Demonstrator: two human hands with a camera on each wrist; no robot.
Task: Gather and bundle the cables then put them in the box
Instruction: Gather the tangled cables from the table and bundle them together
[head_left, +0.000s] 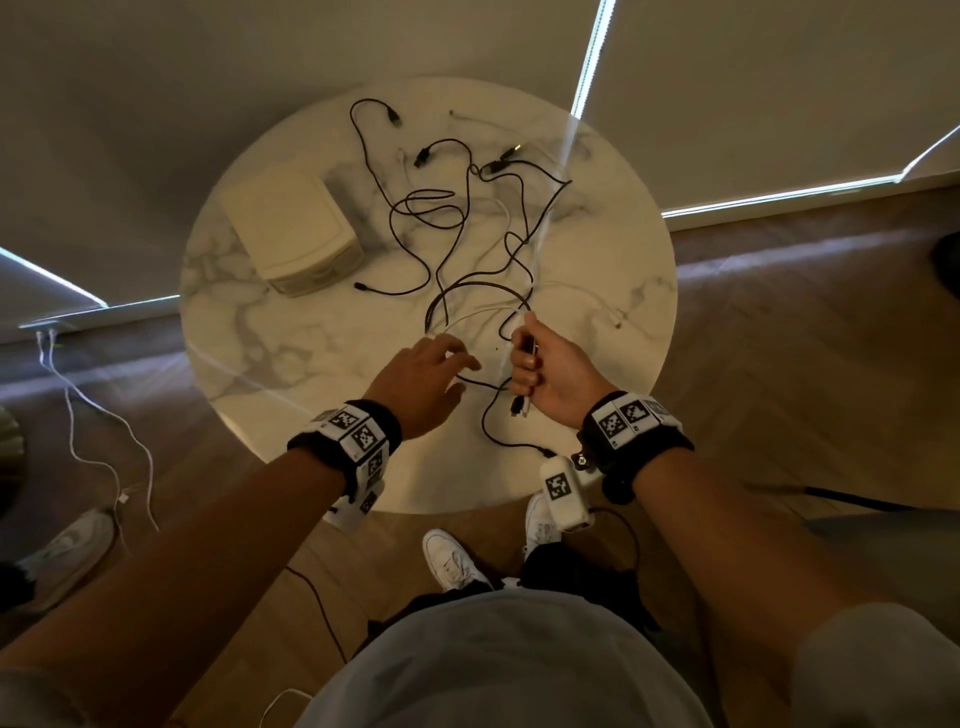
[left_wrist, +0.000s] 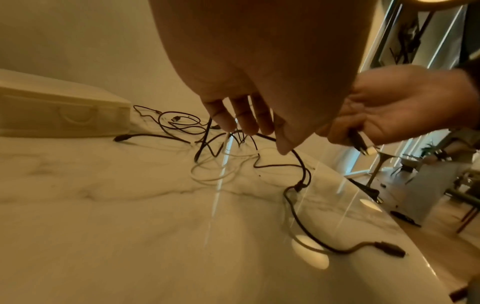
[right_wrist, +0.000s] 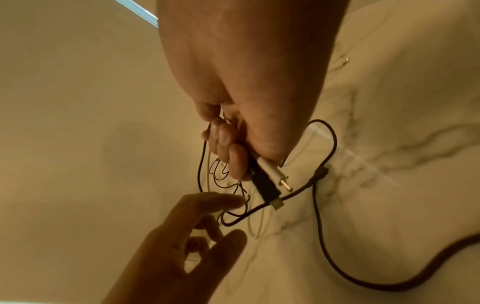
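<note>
Several black and white cables (head_left: 457, 223) lie tangled across the round marble table (head_left: 291, 332). My right hand (head_left: 540, 364) grips a black plug (right_wrist: 265, 185) and a white plug (right_wrist: 272, 169) together, their ends sticking out below the fist, cords trailing down onto the table. My left hand (head_left: 431, 374) hovers just left of it, fingers (left_wrist: 244, 121) spread and relaxed above a black cable loop (left_wrist: 298, 160), holding nothing. A cream box (head_left: 291, 228) with a closed lid stands at the table's left.
One black cable end (left_wrist: 389, 250) lies near the table's front edge. White cables (head_left: 104, 447) trail over the wooden floor to the left. My white shoes (head_left: 452, 561) stand below the table edge. Blinds (head_left: 779, 88) hang behind the table.
</note>
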